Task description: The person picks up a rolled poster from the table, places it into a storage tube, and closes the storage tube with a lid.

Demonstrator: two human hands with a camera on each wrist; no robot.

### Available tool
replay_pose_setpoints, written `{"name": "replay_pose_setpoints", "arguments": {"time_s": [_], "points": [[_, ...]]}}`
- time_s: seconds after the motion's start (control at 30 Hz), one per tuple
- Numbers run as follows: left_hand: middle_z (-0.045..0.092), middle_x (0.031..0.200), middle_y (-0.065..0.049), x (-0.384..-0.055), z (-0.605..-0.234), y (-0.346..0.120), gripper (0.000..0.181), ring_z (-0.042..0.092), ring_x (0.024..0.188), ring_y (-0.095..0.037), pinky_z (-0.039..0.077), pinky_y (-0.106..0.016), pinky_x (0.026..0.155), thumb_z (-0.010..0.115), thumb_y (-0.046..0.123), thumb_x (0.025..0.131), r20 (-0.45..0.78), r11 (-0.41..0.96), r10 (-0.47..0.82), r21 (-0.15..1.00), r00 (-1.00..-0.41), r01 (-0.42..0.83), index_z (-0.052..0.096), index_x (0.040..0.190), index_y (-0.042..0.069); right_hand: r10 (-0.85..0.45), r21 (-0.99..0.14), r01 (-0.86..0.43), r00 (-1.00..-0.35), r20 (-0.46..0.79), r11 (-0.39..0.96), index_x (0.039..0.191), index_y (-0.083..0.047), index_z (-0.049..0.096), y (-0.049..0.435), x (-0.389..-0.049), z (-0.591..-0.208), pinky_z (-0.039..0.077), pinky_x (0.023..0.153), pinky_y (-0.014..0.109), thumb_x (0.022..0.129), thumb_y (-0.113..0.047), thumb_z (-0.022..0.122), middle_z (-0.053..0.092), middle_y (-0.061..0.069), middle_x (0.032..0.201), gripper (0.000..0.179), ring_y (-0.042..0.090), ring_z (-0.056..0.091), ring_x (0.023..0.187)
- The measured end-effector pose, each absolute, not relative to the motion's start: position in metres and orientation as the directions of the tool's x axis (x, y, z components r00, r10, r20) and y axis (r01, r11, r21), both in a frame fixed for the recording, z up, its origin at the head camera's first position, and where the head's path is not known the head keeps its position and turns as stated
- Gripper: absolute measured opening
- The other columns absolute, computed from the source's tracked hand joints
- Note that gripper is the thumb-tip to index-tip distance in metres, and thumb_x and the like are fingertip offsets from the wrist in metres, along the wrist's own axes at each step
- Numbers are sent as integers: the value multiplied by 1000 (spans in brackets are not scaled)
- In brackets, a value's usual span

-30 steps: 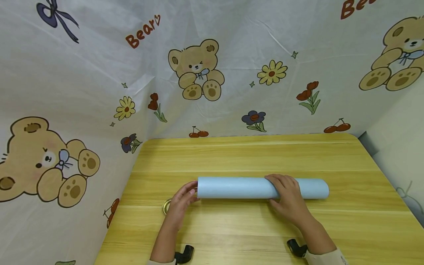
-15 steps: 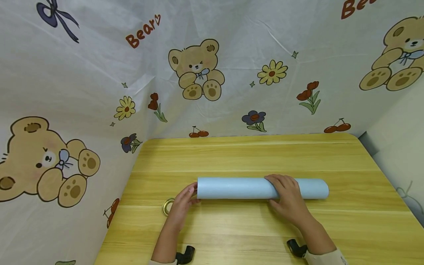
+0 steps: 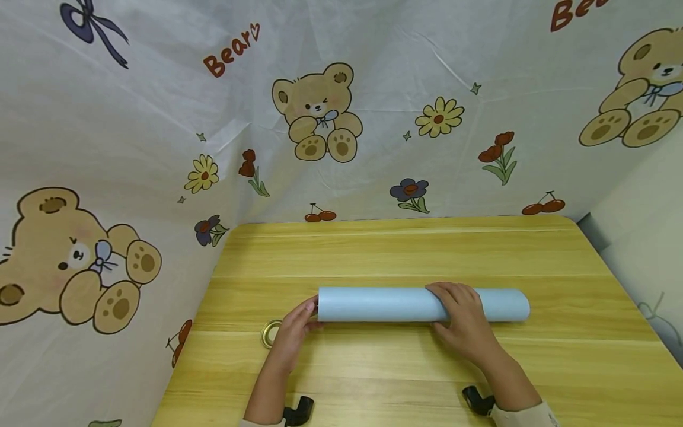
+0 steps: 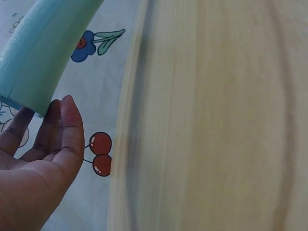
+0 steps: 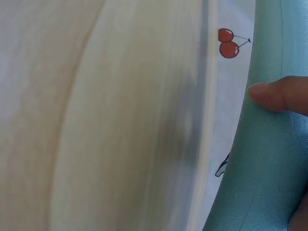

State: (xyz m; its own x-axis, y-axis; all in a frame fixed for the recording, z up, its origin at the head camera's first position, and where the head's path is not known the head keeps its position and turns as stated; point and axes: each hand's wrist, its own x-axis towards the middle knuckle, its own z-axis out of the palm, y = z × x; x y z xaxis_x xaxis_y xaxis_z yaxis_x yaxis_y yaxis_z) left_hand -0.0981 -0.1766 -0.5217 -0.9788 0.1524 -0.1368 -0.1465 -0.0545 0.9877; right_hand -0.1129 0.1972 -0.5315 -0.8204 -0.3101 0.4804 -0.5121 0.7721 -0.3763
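Observation:
A light blue roll of smooth, leather-like sheet lies crosswise over the table, and a lengthwise line runs along it in the left wrist view. My right hand grips it right of its middle, fingers over the top and thumb on the near side. In the right wrist view the thumb presses on the faintly creased surface. At the roll's left end is my left hand, its fingers fairly straight and spread at the rim. The left wrist view has these fingers touching the rim, one fingertip hidden behind it.
A gold ring-shaped fitting is by my left wrist on the wooden table. A white cloth printed with bears and flowers hangs behind and at the left. Black angled pieces sit by both wrists.
My left fingers have shifted slightly at the roll's end. The right hand keeps its grip, and the roll stays nearly in place.

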Motion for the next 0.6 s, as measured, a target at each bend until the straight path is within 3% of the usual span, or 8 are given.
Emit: {"name": "replay_pose_setpoints", "arguments": {"time_s": [0.17, 0.4, 0.6], "points": [[57, 142, -12, -98, -520, -180, 46, 55, 127, -22, 47, -55, 105, 44, 32, 109, -108, -41, 153, 992, -982, -116, 54, 144, 5, -306, -379, -504, -827, 471, 776, 133, -9, 59, 199, -113, -531, 32, 106, 59, 56, -3, 96, 60, 12, 129, 86, 37, 52, 120], [51, 151, -15, -97, -515, -190, 49, 50, 137, -33, 45, -54, 109, 54, 32, 105, -103, -15, 79, 994, -991, -105, 51, 146, 5, -297, -377, -499, -826, 479, 780, 134, -8, 59, 203, -115, -532, 32, 105, 60, 56, -2, 96, 60, 14, 128, 86, 39, 52, 119], [50, 150, -19, -97, -513, -201, 49, 51, 138, -29, 52, -35, 104, 60, 27, 103, -134, 2, 22, 991, -991, -134, 52, 145, 5, -290, -378, -497, -824, 486, 781, 133, -8, 60, 207, -115, -532, 32, 104, 60, 57, -2, 96, 60, 14, 129, 85, 39, 51, 119]]}}
